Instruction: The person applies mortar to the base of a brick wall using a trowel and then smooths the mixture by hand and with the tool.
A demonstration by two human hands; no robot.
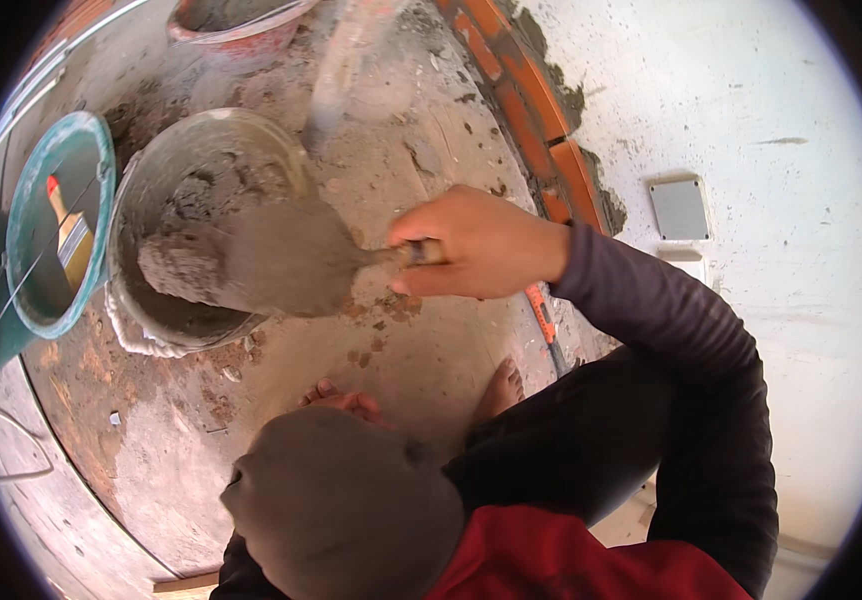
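Along the white wall (pixel 791 130), bricks (pixel 529 92) are already sitting against mortar (pixel 568 98). Your right hand (pixel 481 245) is clamping its fingers around the trowel (pixel 296 260), holding a grey load (pixel 181 268) over the bucket (pixel 271 140), not yet unloaded; your left hand isn't showing, so I cannot tell its grip.

Trowel (pixel 296 258): broad blade, grey-coated, handle toward three o'clock. Rough lump of mortar (pixel 183 265) heaped at its nine o'clock end — above the mouth of the bucket (pixel 223 117). Bucket round, smeared grey, near ten o'clock; more lumpy mortar inside — blade crosses its rim around four.
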